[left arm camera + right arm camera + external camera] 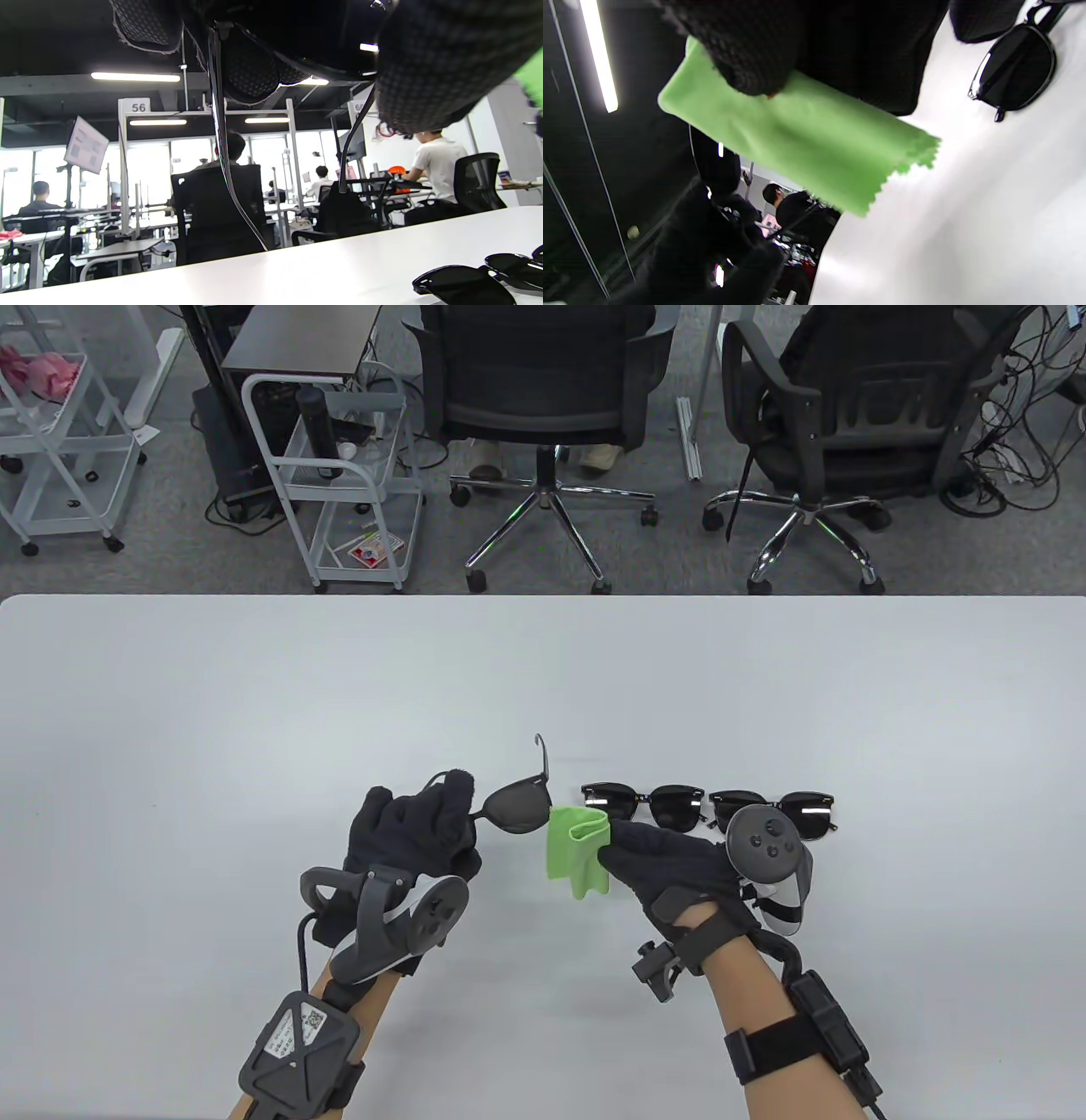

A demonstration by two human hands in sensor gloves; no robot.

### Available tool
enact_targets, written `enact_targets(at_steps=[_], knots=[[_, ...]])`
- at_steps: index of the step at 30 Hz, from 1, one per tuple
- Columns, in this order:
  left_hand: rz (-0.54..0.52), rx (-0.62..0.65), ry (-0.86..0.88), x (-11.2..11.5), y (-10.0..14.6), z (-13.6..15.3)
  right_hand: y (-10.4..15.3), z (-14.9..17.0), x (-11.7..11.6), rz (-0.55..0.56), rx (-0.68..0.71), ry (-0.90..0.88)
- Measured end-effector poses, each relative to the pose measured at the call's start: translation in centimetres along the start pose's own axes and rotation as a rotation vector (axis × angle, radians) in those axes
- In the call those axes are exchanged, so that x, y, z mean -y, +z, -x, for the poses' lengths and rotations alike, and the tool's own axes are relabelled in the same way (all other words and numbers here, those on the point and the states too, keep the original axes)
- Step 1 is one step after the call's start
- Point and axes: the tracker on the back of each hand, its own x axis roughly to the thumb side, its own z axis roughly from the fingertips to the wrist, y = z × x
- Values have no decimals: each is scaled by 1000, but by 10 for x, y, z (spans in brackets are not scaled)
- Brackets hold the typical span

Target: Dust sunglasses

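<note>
Left grip (416, 823) grasps a pair of sunglasses (516, 804), raised above the worktop (254, 712). Right grip (670, 861) pinches a green cloth (579, 848) against its lens. Two more sunglasses (645, 803) lie just beyond the right grip.

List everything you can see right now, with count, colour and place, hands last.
Held sunglasses: 1, black, in the left hand, off the table.
Spare sunglasses: 2 pairs, black, side by side on the table, by the right hand.
Cloth: 1, green, in the right hand, touching the held lens.
Table: 1, white.
Chairs: 2, black, beyond the table.
Carts: 2, white, far left.
Left hand: black glove, holds sunglasses.
Right hand: black glove, holds cloth.
</note>
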Motion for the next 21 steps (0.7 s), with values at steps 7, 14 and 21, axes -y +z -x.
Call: enact_targets(at_steps=[7, 14, 21], knots=[[-29, 45, -61, -4, 2, -13, 1, -3, -6, -41, 12, -75], [-43, 21, -71, -7, 2, -8, 3, -1, -4, 0, -10, -54], [-14, 80, -75, -2, 2, -16, 1, -5, -12, -71, 27, -21]])
